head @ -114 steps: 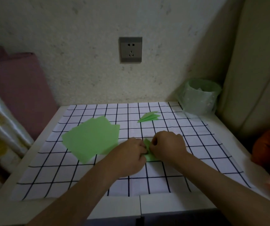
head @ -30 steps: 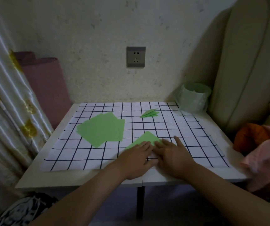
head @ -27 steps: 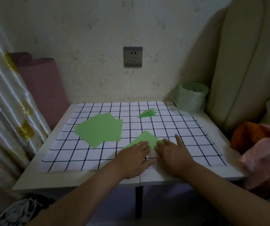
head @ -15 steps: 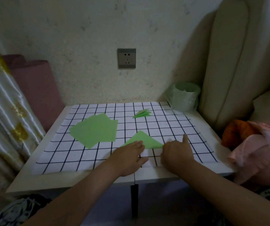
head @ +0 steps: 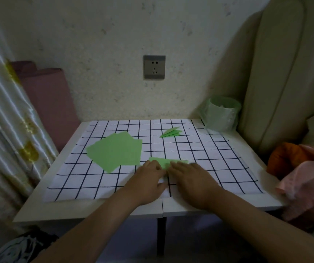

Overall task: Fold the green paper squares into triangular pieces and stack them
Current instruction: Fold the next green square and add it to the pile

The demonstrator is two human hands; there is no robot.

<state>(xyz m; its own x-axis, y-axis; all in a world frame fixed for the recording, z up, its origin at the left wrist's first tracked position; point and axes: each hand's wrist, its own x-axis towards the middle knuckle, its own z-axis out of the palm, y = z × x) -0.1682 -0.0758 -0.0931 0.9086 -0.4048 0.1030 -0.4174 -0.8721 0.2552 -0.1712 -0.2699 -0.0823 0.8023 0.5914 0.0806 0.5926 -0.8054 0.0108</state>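
Observation:
A green paper piece lies folded low and flat on the checked cloth in front of me. My left hand and my right hand lie side by side with fingers stretched out, pressing on its near edge and hiding part of it. A loose pile of flat green paper squares lies to the left. A small stack of folded green triangular pieces sits at the back of the cloth.
A green plastic-lined bin stands at the table's back right corner. A beige cushion rises on the right, with orange and pink fabric beside the table. A curtain hangs at left; a wall socket is behind.
The green triangle that stood up as a peak between my hands is now folded down into a low, narrow strip. My right hand has moved left to meet my left hand on it.

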